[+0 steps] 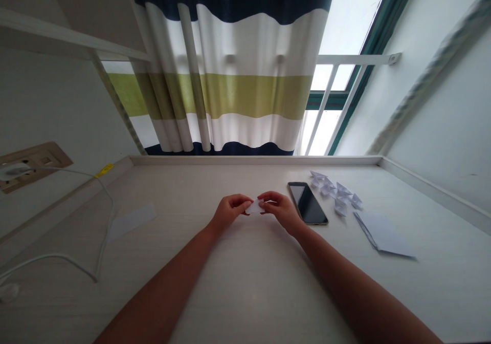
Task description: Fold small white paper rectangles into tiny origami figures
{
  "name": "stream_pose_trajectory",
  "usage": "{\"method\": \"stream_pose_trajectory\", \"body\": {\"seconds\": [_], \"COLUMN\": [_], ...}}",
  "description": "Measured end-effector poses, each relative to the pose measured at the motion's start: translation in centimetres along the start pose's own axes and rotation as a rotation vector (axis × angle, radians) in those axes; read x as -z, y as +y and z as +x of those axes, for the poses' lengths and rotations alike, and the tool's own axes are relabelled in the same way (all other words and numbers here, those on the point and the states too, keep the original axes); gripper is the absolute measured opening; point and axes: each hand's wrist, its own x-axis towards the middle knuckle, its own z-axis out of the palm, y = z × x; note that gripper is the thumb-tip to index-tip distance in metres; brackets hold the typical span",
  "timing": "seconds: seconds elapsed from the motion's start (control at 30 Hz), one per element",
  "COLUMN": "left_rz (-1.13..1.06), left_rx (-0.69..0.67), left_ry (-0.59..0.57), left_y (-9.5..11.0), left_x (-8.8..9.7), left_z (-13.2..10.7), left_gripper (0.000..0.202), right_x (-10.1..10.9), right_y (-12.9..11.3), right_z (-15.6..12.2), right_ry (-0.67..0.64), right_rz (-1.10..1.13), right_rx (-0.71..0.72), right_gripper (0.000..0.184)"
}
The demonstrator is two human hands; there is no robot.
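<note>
The left hand (230,213) and the right hand (280,211) meet above the middle of the bench (249,287); each grip is closed on a small piece of folded white paper (254,207), pinching it between thumb and fingers from either side; the paper sits between the hands, held just above the bench, and its exact fold is mostly hidden by the fingers.

A black smartphone (307,203) lies face up just beside the right hand, tilted on the bench; beyond it, to the right, is a loose cluster of small folded paper boats (333,191), some touching one another; further right and nearer the person lies a thin stack of white paper sheets (383,234), its edges slightly fanned.

To the left, a flat strip of white paper (131,222) lies on the bench; a white cable (57,256) curves across that side, running up to a wall socket panel (34,165); a small yellow tag (104,170) sits near the bench's far left edge; past the far edge hangs a striped navy, white and green curtain (230,78), beside a bright window (337,80).
</note>
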Motion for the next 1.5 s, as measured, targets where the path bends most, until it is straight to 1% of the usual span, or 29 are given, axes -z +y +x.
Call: {"method": "stream_pose_trajectory", "body": {"seconds": [0.1, 0.13, 0.23, 0.33, 0.47, 0.57, 0.73, 0.9, 1.27, 1.43, 1.5], "left_rz": [0.065, 0.076, 0.107, 0.067, -0.020, -0.008, 0.025, 0.001, -0.028, -0.026, -0.018], "left_rx": [0.009, 0.022, 0.045, 0.035, 0.042, 0.036, -0.046, -0.047, -0.020, -0.020, -0.029], "left_ry": [-0.015, -0.027, -0.045, -0.022, -0.021, -0.031, 0.057, 0.109, 0.101, 0.066, 0.071], "left_y": [-0.2, -0.4, -0.8, -1.0, -1.0, -0.9, -0.6, -0.3, 0.1, 0.0, -0.1], "left_x": [-0.2, -0.3, -0.5, -0.7, -0.9, -1.0, -1.2, -1.4, -1.7, -1.7, -1.7], "left_z": [0.1, 0.1, 0.2, 0.3, 0.3, 0.1, 0.1, -0.1, -0.3, -0.4, -0.4], "left_gripper": [0.035, 0.037, 0.028, 0.026, 0.028, 0.027, 0.024, 0.026, 0.026, 0.023, 0.022], "right_x": [0.1, 0.1, -0.1, -0.4, -0.4, -0.4, -0.5, -0.4, -0.3, -0.3, -0.4], "right_y": [0.4, 0.5, 0.5, 0.4, 0.4, 0.3, 0.2, 0.2, 0.3, 0.3, 0.2], "right_z": [0.1, 0.1, 0.1, 0.0, 0.1, 0.2, 0.0, -0.1, -0.1, -0.2, -0.2], "right_ry": [-0.010, -0.019, -0.036, -0.014, 0.071, 0.086, 0.084, 0.097, 0.104, 0.096, 0.090], "right_rz": [-0.048, -0.065, -0.055, 0.011, 0.000, -0.036, -0.110, -0.095, -0.128, -0.118, -0.107], "right_rx": [0.044, 0.058, 0.084, 0.057, 0.019, 0.031, 0.053, 0.091, 0.106, 0.104, 0.098], "right_gripper": [0.022, 0.023, 0.029, 0.033, 0.021, 0.019, 0.020, 0.023, 0.021, 0.019, 0.019]}}
